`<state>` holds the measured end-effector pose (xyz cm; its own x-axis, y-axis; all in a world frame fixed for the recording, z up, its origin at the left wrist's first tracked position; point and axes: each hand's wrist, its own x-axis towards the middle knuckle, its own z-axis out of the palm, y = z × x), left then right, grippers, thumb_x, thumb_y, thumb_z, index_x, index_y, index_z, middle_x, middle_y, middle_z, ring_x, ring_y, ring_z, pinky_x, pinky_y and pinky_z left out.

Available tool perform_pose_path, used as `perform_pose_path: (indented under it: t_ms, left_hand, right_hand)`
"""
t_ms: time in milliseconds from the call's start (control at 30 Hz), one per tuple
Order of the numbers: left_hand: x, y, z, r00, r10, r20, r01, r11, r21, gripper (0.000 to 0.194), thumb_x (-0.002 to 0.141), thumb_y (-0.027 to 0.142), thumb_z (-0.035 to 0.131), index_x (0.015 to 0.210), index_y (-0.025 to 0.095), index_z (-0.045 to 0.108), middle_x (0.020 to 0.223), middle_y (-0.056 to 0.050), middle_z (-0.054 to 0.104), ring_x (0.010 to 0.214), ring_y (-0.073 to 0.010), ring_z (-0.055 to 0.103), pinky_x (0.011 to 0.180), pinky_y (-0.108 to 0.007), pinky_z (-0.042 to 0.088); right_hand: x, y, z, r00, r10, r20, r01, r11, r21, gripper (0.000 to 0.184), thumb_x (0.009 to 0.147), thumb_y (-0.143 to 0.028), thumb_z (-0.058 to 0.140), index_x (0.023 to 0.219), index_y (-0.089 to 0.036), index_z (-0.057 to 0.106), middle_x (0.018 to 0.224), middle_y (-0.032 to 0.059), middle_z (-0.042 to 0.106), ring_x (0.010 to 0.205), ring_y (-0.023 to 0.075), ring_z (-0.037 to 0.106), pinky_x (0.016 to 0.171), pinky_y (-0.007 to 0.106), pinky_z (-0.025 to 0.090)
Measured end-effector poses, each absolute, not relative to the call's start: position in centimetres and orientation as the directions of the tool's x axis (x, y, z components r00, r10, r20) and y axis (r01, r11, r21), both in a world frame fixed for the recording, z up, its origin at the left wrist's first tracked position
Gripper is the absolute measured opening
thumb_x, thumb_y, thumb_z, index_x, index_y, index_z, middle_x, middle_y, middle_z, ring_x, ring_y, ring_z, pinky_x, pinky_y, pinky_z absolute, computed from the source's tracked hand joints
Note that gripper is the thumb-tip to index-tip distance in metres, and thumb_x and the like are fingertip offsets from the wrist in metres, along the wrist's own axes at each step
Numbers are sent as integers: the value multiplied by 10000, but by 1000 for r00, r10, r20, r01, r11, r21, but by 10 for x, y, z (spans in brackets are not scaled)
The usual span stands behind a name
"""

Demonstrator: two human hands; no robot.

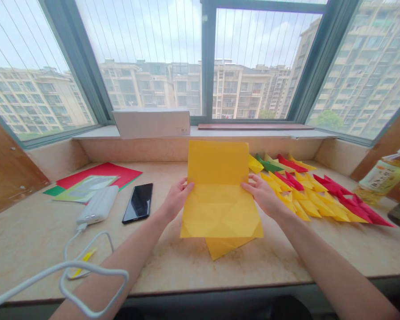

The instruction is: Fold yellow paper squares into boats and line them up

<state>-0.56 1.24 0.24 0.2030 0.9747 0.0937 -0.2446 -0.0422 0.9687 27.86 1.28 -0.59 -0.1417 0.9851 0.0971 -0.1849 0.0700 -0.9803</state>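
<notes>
Yellow paper sheet (pixel 220 191) held upright between both hands; left hand (pixel 176 198) and right hand (pixel 262 194) each grip a side edge.

Both bare forearms are extended forward and angled inward. The left hand (pixel 175 198) and right hand (pixel 263 194) are raised level, well apart, fingers curled in a pinch.

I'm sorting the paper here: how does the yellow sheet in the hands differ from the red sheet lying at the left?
The yellow sheet is held up off the counter between the left hand and right hand; the red sheet lies flat. The yellow sheet shows fold creases in its lower half; the red sheet looks smooth. The yellow sheet is in full view; the red sheet is partly covered by a greenish sheet. Both are plain coloured paper.
</notes>
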Motion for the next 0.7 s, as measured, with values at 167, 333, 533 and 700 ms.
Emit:
perform_pose_path:
  t_ms: [167,333,533,700]
  left_hand:
    - [-7,15,0,163,985,57,-263,-12,965,459,707,389,809,1062,201,586,842,-50,770,728,-218,743,659,-291,571]
    - [-5,13,1,212,975,63,-299,3,954,448,694,374,811,1044,207,587,816,-30,755,699,-190,727,621,-248,545]
    - [-5,8,8,165,983,81,-226,-42,973,294,624,239,792,878,169,662,708,-6,721,581,-138,658,531,-195,477]
    - [-5,7,10,186,982,19,-244,28,969,307,595,241,800,874,160,702,788,-59,757,637,-192,692,590,-269,526]
  right_hand:
    - [278,16,-11,-164,985,57,-216,21,-976,353,751,-328,717,1073,-360,575,960,-55,775,825,237,750,689,346,592]
    - [280,16,-11,-216,974,68,-205,23,-978,295,723,-318,701,1015,-288,672,895,17,778,825,256,740,675,334,574]
    - [286,17,-11,-91,995,-49,-122,-60,-991,163,652,-257,727,809,-224,694,699,-1,746,567,162,683,516,244,513]
    - [285,16,-9,-68,995,-78,-148,-87,-985,146,677,-276,736,805,-230,682,712,13,755,586,187,701,528,276,540]
